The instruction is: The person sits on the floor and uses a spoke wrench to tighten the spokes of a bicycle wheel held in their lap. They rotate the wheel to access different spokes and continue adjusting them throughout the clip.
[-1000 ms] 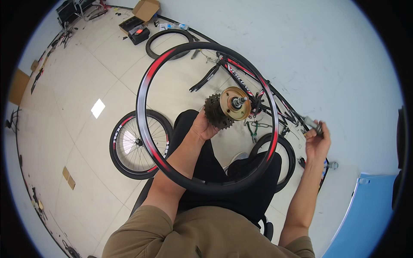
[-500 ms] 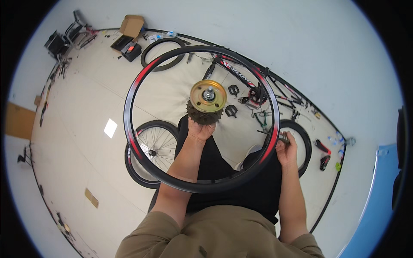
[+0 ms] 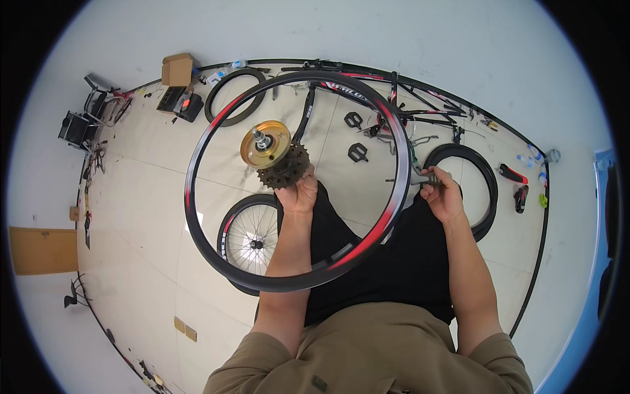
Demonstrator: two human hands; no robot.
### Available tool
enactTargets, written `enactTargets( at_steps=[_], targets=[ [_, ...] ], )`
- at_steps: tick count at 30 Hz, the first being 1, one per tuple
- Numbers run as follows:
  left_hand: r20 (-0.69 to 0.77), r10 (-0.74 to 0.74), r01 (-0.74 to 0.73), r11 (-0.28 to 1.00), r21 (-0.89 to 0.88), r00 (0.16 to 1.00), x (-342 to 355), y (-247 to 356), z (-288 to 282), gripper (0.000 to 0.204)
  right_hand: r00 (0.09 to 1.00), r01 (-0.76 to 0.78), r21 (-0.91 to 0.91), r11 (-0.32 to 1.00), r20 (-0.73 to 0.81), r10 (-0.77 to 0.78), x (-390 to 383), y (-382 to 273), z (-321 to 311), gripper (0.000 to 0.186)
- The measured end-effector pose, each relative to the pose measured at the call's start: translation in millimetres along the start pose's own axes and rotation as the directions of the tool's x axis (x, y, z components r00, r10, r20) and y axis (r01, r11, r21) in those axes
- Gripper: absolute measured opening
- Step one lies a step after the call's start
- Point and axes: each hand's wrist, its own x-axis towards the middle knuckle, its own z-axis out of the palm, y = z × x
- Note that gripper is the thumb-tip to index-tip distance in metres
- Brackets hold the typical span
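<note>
My left hand (image 3: 298, 195) is closed around the dark toothed sprocket cluster (image 3: 287, 167) of a hub, holding it up over my lap, with the gold disc (image 3: 265, 146) of the hub facing me and its axle end poking out of the middle. A black rim with red patches (image 3: 197, 164) hangs loosely around the hub and my forearm; I can't make out any spokes joining the two. My right hand (image 3: 445, 195) is out at the rim's right side, fingers pinched on a small metal tool (image 3: 420, 178) that meets the rim there. Below, on the pale tiled floor (image 3: 144, 197), a spoked wheel (image 3: 251, 238) lies just left of my knees, a loose tyre (image 3: 482, 190) lies to the right, two black pedals (image 3: 355, 136) sit beyond the rim, and a cardboard box (image 3: 178, 69) stands at the far left corner.
</note>
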Motion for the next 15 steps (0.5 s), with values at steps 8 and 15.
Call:
enactTargets(
  at_steps=[8,15],
  targets=[
    [-0.013,0.04,-0.041,0.999,-0.024,0.999,0.1,1.7,-7.8,0.038,1.0,-0.02,-0.011,1.0,0.006,0.02,-0.6,7.1,5.7,0.02],
    [0.036,0.033,-0.031,0.999,-0.038,0.999,1.4,4.8,-11.0,0.043,0.999,0.041,-0.036,0.998,0.007,-0.041,1.2,0.4,3.9,0.02]
  ],
)
